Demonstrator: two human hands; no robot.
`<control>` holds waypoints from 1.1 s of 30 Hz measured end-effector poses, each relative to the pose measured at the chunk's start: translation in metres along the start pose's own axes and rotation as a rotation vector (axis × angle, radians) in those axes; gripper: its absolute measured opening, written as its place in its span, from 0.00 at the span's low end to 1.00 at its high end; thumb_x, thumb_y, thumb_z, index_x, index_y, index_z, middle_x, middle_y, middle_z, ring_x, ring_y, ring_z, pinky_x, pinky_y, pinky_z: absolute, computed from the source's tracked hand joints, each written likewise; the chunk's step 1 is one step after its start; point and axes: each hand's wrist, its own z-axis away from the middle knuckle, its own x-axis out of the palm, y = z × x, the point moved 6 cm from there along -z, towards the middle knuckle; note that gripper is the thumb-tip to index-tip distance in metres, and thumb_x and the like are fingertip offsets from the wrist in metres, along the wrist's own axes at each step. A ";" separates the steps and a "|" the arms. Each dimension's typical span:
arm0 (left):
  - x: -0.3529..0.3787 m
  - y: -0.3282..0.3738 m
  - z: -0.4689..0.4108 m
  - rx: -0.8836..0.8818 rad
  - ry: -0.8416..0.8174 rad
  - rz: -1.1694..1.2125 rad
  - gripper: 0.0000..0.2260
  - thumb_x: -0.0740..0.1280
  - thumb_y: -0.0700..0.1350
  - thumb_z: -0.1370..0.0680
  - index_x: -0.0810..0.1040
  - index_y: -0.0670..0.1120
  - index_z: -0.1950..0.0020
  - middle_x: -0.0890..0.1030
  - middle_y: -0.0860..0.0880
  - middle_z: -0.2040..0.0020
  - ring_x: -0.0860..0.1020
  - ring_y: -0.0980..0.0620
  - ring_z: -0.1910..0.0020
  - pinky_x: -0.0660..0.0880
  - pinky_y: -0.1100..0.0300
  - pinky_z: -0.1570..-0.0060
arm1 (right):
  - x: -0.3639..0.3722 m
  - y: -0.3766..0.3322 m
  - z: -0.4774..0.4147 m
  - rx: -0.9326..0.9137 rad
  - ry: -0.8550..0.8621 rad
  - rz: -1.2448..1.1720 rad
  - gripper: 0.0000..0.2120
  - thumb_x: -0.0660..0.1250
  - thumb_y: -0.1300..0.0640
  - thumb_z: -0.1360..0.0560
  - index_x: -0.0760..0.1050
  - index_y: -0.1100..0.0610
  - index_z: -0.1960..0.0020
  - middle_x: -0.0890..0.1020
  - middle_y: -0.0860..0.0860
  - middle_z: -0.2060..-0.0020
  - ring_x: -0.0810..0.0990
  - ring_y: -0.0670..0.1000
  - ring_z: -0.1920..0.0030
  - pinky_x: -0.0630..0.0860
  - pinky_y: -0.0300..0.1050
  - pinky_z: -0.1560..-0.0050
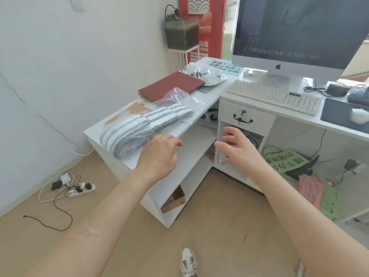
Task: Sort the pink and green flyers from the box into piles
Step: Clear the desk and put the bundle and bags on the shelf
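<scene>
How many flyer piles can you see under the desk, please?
2: a pink pile on the low shelf at right, a green pile just right of it. Others may be hidden.

Monitor [299, 27] cut off by top and right edges. Pink flyers [311, 191]: print unreadable (too small). Left hand [159, 154]: fingertips blurred.

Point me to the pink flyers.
Head view, lower right: the pink flyers lie on the low shelf under the desk, just left of the green flyers.
</scene>
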 end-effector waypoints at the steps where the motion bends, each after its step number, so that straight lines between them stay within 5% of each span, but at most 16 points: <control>1: 0.006 -0.007 -0.022 0.008 -0.010 -0.021 0.17 0.58 0.36 0.25 0.77 0.49 0.40 0.76 0.53 0.39 0.69 0.50 0.39 0.70 0.56 0.43 | 0.001 -0.001 -0.023 -0.032 0.006 0.074 0.29 0.68 0.46 0.26 0.61 0.43 0.28 0.72 0.45 0.37 0.76 0.47 0.42 0.77 0.52 0.41; 6: 0.032 -0.056 -0.122 -0.045 -0.119 -0.121 0.19 0.60 0.40 0.25 0.72 0.48 0.33 0.67 0.50 0.30 0.62 0.47 0.31 0.67 0.49 0.36 | 0.012 -0.014 -0.124 -0.150 -0.003 0.349 0.39 0.69 0.46 0.27 0.50 0.41 0.24 0.63 0.47 0.27 0.66 0.49 0.31 0.68 0.51 0.32; 11: 0.045 -0.090 -0.206 -0.077 -0.125 -0.006 0.18 0.59 0.41 0.23 0.72 0.48 0.33 0.75 0.48 0.35 0.71 0.46 0.37 0.72 0.50 0.42 | 0.020 -0.032 -0.210 -0.202 -0.082 0.641 0.39 0.68 0.46 0.25 0.48 0.44 0.23 0.57 0.47 0.24 0.53 0.49 0.24 0.55 0.50 0.26; 14: 0.059 -0.103 -0.244 -0.117 -0.164 -0.010 0.20 0.59 0.40 0.24 0.70 0.48 0.32 0.76 0.47 0.36 0.72 0.45 0.37 0.73 0.50 0.45 | 0.027 -0.032 -0.259 -0.165 -0.148 0.659 0.39 0.67 0.46 0.25 0.46 0.41 0.24 0.59 0.46 0.24 0.64 0.50 0.28 0.65 0.53 0.31; 17: 0.080 -0.117 -0.281 -0.148 -0.208 -0.078 0.20 0.60 0.39 0.25 0.70 0.47 0.33 0.73 0.45 0.37 0.67 0.44 0.35 0.71 0.50 0.43 | 0.036 -0.023 -0.312 -0.160 -0.201 0.632 0.38 0.67 0.50 0.24 0.45 0.40 0.24 0.69 0.51 0.30 0.79 0.51 0.45 0.75 0.53 0.41; 23: 0.128 -0.141 -0.344 -0.274 -0.237 -0.086 0.19 0.61 0.42 0.24 0.69 0.46 0.33 0.69 0.46 0.32 0.64 0.44 0.32 0.68 0.47 0.37 | 0.051 0.008 -0.418 -0.243 -0.343 0.748 0.35 0.66 0.50 0.23 0.50 0.46 0.24 0.75 0.54 0.37 0.74 0.55 0.40 0.72 0.52 0.41; 28: 0.146 -0.178 -0.379 -0.647 -0.295 -0.098 0.27 0.58 0.48 0.20 0.51 0.49 0.23 0.50 0.41 0.22 0.52 0.38 0.25 0.57 0.41 0.30 | 0.055 0.022 -0.490 -0.332 -0.484 0.787 0.36 0.67 0.48 0.24 0.51 0.49 0.23 0.65 0.50 0.27 0.65 0.54 0.30 0.67 0.48 0.36; 31: 0.143 -0.200 -0.389 -0.826 -0.258 -0.114 0.29 0.62 0.53 0.21 0.54 0.48 0.25 0.68 0.43 0.31 0.67 0.41 0.32 0.64 0.44 0.41 | 0.060 0.024 -0.522 -0.331 -0.566 0.733 0.39 0.67 0.46 0.24 0.47 0.47 0.22 0.62 0.49 0.25 0.63 0.54 0.28 0.66 0.50 0.33; 33: 0.141 -0.208 -0.394 -0.862 -0.166 -0.082 0.17 0.63 0.52 0.21 0.69 0.50 0.34 0.76 0.49 0.43 0.73 0.45 0.39 0.62 0.49 0.49 | 0.067 0.024 -0.536 -0.317 -0.582 0.705 0.40 0.68 0.45 0.26 0.46 0.44 0.23 0.67 0.49 0.29 0.65 0.54 0.31 0.68 0.55 0.34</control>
